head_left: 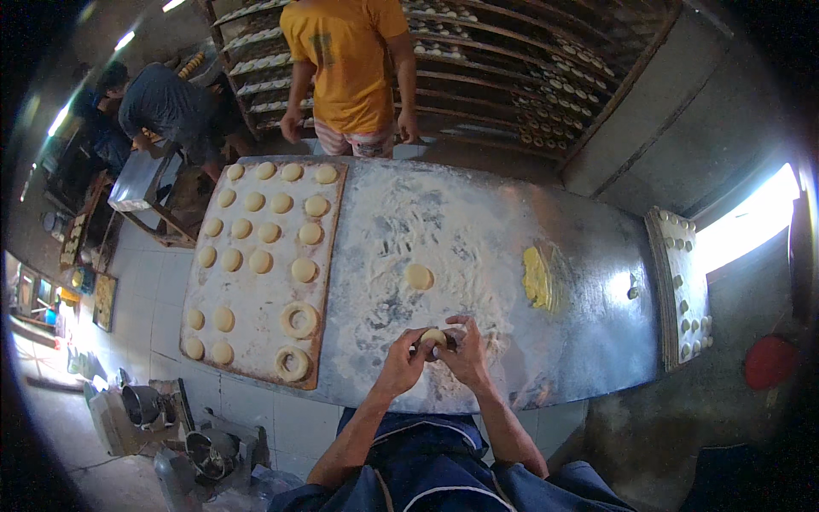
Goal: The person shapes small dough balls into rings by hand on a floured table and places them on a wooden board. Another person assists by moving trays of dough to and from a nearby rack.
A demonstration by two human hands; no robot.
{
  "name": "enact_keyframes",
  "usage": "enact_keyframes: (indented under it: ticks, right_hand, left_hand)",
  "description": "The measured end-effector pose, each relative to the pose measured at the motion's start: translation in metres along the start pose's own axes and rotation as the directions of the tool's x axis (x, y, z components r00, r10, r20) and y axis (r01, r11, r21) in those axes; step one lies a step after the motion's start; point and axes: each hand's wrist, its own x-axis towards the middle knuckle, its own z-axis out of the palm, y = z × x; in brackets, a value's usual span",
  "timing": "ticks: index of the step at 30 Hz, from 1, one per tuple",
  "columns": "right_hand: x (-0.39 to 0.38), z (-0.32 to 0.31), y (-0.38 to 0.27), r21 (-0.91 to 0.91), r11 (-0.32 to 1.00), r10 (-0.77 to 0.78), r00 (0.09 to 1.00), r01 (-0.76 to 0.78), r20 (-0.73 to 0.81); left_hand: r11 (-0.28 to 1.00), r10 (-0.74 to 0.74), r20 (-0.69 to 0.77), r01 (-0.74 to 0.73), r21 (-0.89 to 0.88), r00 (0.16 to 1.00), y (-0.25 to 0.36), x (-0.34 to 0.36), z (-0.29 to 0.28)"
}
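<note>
Close to the near edge of the floured metal table point(486, 213), my left hand point(404, 358) and my right hand point(465, 354) pinch a small round piece of dough point(433, 337) between them. Fingers and thumbs of both hands close on its sides, and it is held just above the flour. Beyond my hands a round dough ball point(418, 276) lies alone on the table. To the left is a wooden board point(256, 294) bearing rows of dough balls. Two dough rings, one point(299, 320) above the other point(292, 363), sit at its near right corner.
A yellow greasy smear point(537, 280) marks the table to the right. Past the right end stands a tray point(688, 290) with small pieces. A person in an orange shirt point(350, 68) stands across the table, before racks point(486, 68) of dough. Another person point(171, 111) bends at the far left.
</note>
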Motion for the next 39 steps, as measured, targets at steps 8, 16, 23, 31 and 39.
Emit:
enact_keyframes:
  ticks: [8,16,23,31,39]
  right_hand:
    - [-0.003,-0.073,-0.007,0.335,0.914,-0.010,0.816,-0.227,0.578]
    - [0.002,-0.051,0.013,0.619,0.725,0.164,0.948,-0.303,0.272]
    - [-0.010,-0.042,0.004,0.070,0.974,0.198,0.959,-0.216,0.203]
    - [-0.015,-0.013,-0.004,-0.288,0.947,0.178,0.978,-0.140,0.109]
    - [-0.021,0.056,-0.002,-0.161,0.978,-0.143,0.988,0.132,-0.057]
  left_hand:
    - [0.873,-0.256,0.204,0.316,-0.371,0.945,0.013,0.002,0.029]
    - [0.621,-0.213,0.068,0.189,-0.761,0.975,-0.012,-0.010,0.056]
    - [0.832,0.483,-0.229,-0.363,0.420,0.845,-0.048,-0.004,0.078]
    - [0.934,0.308,-0.248,-0.243,0.260,0.918,-0.050,0.007,0.063]
    - [0.957,0.280,-0.275,-0.244,0.158,0.920,-0.063,0.000,0.001]
